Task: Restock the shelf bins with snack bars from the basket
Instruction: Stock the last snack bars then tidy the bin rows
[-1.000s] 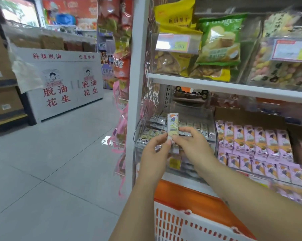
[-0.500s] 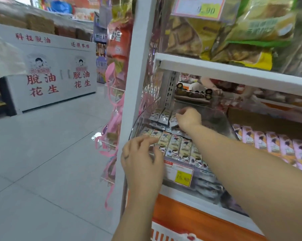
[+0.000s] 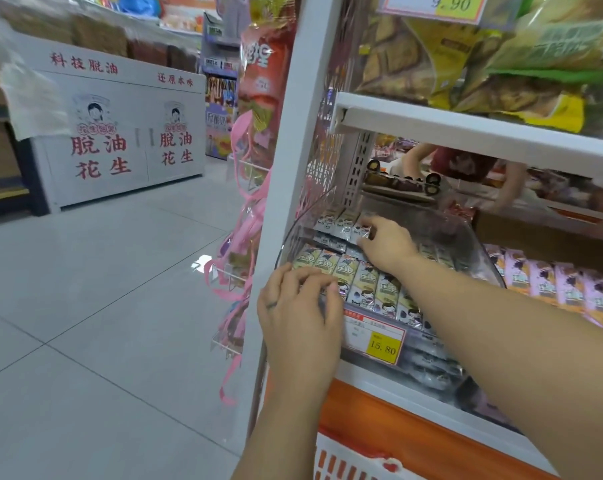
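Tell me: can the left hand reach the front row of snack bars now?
Probably yes: the left hand sits at the clear bin's open front rim, fingertips beside the front row; the right hand is farther back.

White shelf point(image 3: 466, 124), clear bin point(image 3: 473, 244) of snack bars point(image 3: 366, 282); pink bars point(image 3: 549, 285) just beside

Cream-and-purple cartoon-printed snack bars point(image 3: 362, 282), a yellow-and-white price tag point(image 3: 376, 339), pink-wrapped bars point(image 3: 553, 282), a white-and-orange basket point(image 3: 355, 462).
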Demonstrator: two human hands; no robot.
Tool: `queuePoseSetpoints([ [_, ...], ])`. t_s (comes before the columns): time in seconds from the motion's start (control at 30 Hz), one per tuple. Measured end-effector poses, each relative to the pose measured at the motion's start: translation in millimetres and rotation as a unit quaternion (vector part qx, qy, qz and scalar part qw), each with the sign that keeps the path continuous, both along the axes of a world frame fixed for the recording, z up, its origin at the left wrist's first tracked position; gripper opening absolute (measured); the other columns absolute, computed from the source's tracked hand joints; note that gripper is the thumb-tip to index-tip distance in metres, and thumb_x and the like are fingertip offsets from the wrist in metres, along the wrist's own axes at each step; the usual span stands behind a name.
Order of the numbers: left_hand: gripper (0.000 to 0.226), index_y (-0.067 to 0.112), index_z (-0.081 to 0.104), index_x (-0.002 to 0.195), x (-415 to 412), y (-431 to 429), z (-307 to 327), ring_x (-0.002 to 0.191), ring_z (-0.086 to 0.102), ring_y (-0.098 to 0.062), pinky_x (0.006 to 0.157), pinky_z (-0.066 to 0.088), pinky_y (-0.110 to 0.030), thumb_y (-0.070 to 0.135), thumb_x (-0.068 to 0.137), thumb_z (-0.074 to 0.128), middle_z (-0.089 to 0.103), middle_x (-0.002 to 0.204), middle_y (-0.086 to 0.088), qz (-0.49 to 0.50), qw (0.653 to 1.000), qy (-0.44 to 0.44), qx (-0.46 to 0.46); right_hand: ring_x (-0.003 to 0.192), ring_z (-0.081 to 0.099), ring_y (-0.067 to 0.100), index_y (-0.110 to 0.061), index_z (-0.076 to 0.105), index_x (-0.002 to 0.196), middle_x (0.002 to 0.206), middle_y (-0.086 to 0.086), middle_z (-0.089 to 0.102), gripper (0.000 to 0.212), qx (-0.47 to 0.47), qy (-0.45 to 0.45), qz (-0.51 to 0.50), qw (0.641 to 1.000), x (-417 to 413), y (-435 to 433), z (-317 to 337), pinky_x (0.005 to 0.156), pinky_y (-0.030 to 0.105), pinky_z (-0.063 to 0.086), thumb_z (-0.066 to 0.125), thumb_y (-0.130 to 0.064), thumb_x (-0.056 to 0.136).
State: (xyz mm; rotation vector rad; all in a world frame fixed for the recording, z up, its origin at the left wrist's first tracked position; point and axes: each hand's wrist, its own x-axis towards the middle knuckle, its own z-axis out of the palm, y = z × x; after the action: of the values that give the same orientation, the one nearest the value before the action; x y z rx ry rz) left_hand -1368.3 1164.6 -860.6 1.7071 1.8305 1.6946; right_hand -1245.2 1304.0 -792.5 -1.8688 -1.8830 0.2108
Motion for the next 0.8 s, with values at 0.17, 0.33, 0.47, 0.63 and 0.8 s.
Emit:
queuePoseSetpoints([
  [0.17, 0.038, 0.026, 0.070, 0.101, 2, 3, -3, 0.125, 0.034, -0.011, 0.103, 0.036, -0.044, 0.039, 0.090, 0.037, 0.060, 0.112, 0.011, 0.011, 1.000, 0.005, 0.009, 0.143, 0.011, 0.034, -0.027, 0.022, 0.150, 0.148, 0.011, 0.039, 0.052, -0.077, -0.069, 0.035, 0.994, -1, 2, 3, 0.113, 0.040, 0.020, 0.035, -0.023, 0.100],
  [0.33, 0.034, 0.026, 0.069, 0.105, 2, -2, 0, 0.130, 0.032, -0.012, 0.110, 0.028, -0.042, 0.035, 0.093, 0.039, 0.058, 0.119, 0.010, 0.001, 1.000, 0.011, -0.005, 0.140, 0.017, 0.032, -0.025, 0.007, 0.152, 0.143, 0.014, 0.043, 0.058, -0.121, -0.052, 0.066, 0.989, 2, -23, 16, 0.106, 0.032, 0.025, 0.033, -0.019, 0.101],
  [0.47, 0.022, 0.024, 0.066, 0.107, 2, -21, 5, 0.123, 0.040, -0.012, 0.107, 0.028, -0.037, 0.018, 0.092, 0.052, 0.057, 0.118, 0.006, 0.002, 0.998, 0.034, 0.043, 0.105, 0.049, 0.025, -0.028, 0.028, 0.148, 0.135, 0.017, 0.047, 0.052, -0.020, 0.011, 0.097, 0.995, 0, -64, 17, 0.075, 0.030, 0.041, 0.041, -0.021, 0.098],
  [0.63, 0.031, 0.020, 0.065, 0.106, -8, -56, 10, 0.101, 0.056, -0.019, 0.093, 0.033, -0.031, 0.017, 0.083, 0.044, 0.061, 0.109, 0.002, -0.062, 0.978, 0.189, 0.060, 0.104, 0.056, 0.014, -0.022, 0.064, 0.117, 0.110, -0.003, 0.066, 0.025, 0.088, 0.004, 0.234, 0.968, 8, -172, 16, 0.087, 0.027, 0.043, 0.051, -0.022, 0.096],
  [0.8, 0.030, 0.018, 0.069, 0.088, -20, -112, -43, 0.077, 0.063, -0.027, 0.086, 0.042, -0.039, 0.019, 0.074, 0.042, 0.065, 0.091, -0.001, -0.189, 0.857, 0.478, 0.031, 0.075, 0.062, 0.014, -0.021, 0.069, 0.102, 0.089, 0.000, 0.070, 0.015, -0.015, 0.007, 0.274, 0.962, 47, -244, -35, 0.070, 0.027, 0.046, 0.057, -0.020, 0.092],
])
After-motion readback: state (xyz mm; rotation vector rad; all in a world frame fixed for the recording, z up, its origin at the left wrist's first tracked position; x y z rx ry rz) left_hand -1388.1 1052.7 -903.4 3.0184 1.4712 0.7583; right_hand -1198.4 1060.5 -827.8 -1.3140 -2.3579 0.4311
